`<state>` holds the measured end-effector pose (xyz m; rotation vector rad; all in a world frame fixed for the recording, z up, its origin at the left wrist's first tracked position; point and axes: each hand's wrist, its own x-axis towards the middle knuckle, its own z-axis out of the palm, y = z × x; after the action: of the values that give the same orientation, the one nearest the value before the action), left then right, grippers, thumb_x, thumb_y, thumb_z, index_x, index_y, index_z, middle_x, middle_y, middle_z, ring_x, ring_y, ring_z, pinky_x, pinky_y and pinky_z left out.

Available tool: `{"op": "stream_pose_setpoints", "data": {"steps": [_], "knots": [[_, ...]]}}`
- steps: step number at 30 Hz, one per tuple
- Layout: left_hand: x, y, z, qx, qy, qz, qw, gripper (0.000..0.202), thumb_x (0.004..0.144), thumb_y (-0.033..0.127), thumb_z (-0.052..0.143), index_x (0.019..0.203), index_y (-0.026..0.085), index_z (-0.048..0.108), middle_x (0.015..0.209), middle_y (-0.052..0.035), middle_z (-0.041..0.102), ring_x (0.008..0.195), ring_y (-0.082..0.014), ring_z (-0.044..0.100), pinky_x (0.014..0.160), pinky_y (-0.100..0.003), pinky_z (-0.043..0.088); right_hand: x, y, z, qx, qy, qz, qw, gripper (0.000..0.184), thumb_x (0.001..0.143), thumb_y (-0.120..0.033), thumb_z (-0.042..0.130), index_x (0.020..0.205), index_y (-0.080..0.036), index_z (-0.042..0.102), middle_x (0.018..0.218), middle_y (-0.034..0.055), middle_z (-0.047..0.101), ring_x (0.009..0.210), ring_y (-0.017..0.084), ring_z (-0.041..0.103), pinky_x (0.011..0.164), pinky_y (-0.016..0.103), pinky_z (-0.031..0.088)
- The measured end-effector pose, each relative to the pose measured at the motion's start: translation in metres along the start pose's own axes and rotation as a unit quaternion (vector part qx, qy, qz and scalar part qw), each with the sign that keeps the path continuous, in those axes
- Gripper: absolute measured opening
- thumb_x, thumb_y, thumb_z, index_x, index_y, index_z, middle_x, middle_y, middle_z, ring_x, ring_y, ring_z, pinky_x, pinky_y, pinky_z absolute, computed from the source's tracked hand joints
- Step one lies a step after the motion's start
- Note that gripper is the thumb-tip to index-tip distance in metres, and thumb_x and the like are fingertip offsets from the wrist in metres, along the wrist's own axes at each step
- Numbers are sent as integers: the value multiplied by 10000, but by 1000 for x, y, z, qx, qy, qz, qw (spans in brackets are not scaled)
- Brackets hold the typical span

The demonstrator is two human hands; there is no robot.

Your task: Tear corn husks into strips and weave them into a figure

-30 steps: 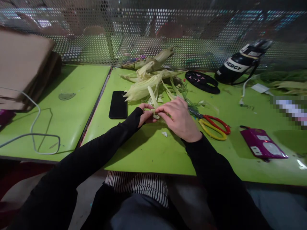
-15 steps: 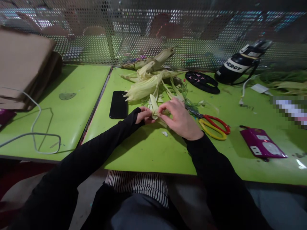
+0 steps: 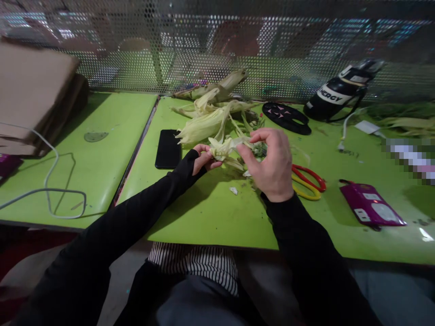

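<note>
My left hand (image 3: 205,159) is closed on a small bundle of pale corn husk (image 3: 220,149), its thumb and fingers pinching the left end. From the bundle a whitish, thin strip of husk (image 3: 235,143) stretches to my right hand (image 3: 272,160). The right hand is raised, thumb and fingers bent around the strip's far end; the exact grip is partly hidden. Just behind lies a heap of corn husks (image 3: 204,124). Scissors with red and yellow handles (image 3: 307,183) lie right of my right hand, their blades hidden behind it. A white scrap (image 3: 233,190) lies in front.
A black phone (image 3: 167,149) lies left of the husks. Further right are a black oval object (image 3: 286,118), a black bottle (image 3: 335,93) and a purple power strip (image 3: 372,203). Cardboard (image 3: 34,90) and a grey cable (image 3: 54,167) occupy the left. A perforated metal screen (image 3: 210,50) stands behind.
My right hand has moved right and up from the bundle, and a pale strip now spans the gap. More of the bundle shows. My left hand has hardly moved.
</note>
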<state>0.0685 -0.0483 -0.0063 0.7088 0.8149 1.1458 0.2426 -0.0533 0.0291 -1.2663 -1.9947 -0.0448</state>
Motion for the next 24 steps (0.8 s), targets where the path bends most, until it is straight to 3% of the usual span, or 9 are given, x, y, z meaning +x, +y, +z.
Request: {"op": "stream_pose_setpoints", "data": {"steps": [3, 5, 8, 11, 15, 17, 19, 21, 24], "knots": [[1, 1, 2, -3, 3, 13, 1000, 220, 864, 100, 616, 791, 184, 425, 745, 24, 611, 751, -113, 669, 851, -334, 576, 3, 6, -3, 8, -108, 88, 990, 463, 966, -590, 376, 810, -200, 569, 830, 98, 638, 821, 259, 607, 791, 437, 471], [0, 1, 3, 7, 1, 13, 1000, 216, 868, 104, 603, 796, 187, 417, 761, 22, 611, 763, -116, 668, 874, -350, 572, 1, 5, 2, 63, -171, 116, 976, 545, 973, -627, 303, 827, -196, 603, 814, 90, 654, 810, 251, 627, 761, 409, 479], [-4, 0, 4, 31, -13, 19, 999, 194, 882, 102, 577, 803, 186, 422, 761, 23, 615, 735, -109, 662, 866, -350, 572, -6, 1, 16, 170, -147, 153, 962, 521, 981, -612, 307, 981, -204, 631, 867, 81, 678, 799, 223, 639, 692, 350, 486], [-8, 2, 2, 78, -45, 26, 996, 166, 889, 124, 579, 813, 180, 443, 768, 17, 623, 699, -102, 649, 738, -293, 588, -12, -1, 27, 294, -125, 206, 925, 458, 957, -617, 385, 1050, -234, 618, 808, 34, 659, 593, 159, 569, 520, 292, 436], [-10, 8, -1, 164, -62, 70, 982, 146, 848, 123, 631, 784, 162, 506, 769, 12, 593, 655, -90, 603, 485, -172, 502, -11, 3, 26, 419, -181, 275, 846, 497, 907, -674, 442, 849, -218, 631, 600, -11, 579, 454, 108, 470, 407, 242, 327], [-10, 11, -2, 198, -67, 86, 974, 140, 822, 94, 643, 753, 154, 536, 694, 29, 544, 578, -69, 550, 429, -150, 453, -9, 5, 23, 433, -215, 292, 825, 518, 871, -680, 505, 702, -198, 592, 518, -17, 530, 427, 93, 440, 384, 229, 291], [-9, 13, -3, 223, -93, 90, 966, 114, 815, 92, 648, 756, 149, 569, 638, 44, 516, 499, -50, 497, 426, -159, 450, -7, 4, 21, 451, -221, 303, 810, 489, 836, -652, 578, 670, -191, 578, 492, -29, 505, 401, 73, 387, 361, 221, 236], [-8, 14, -3, 234, -115, 94, 961, 62, 822, 118, 654, 823, 147, 599, 633, 49, 524, 450, -40, 473, 441, -177, 464, -6, 2, 21, 487, -190, 307, 796, 436, 814, -613, 626, 708, -191, 597, 482, -56, 457, 389, 59, 326, 361, 217, 213], [-8, 11, -1, 211, -78, 109, 968, 111, 830, 133, 639, 912, 156, 569, 679, 51, 539, 432, -39, 481, 443, -192, 469, -5, -3, 23, 544, -125, 290, 777, 381, 810, -583, 653, 784, -203, 631, 479, -89, 370, 391, 54, 264, 390, 217, 254]]}}
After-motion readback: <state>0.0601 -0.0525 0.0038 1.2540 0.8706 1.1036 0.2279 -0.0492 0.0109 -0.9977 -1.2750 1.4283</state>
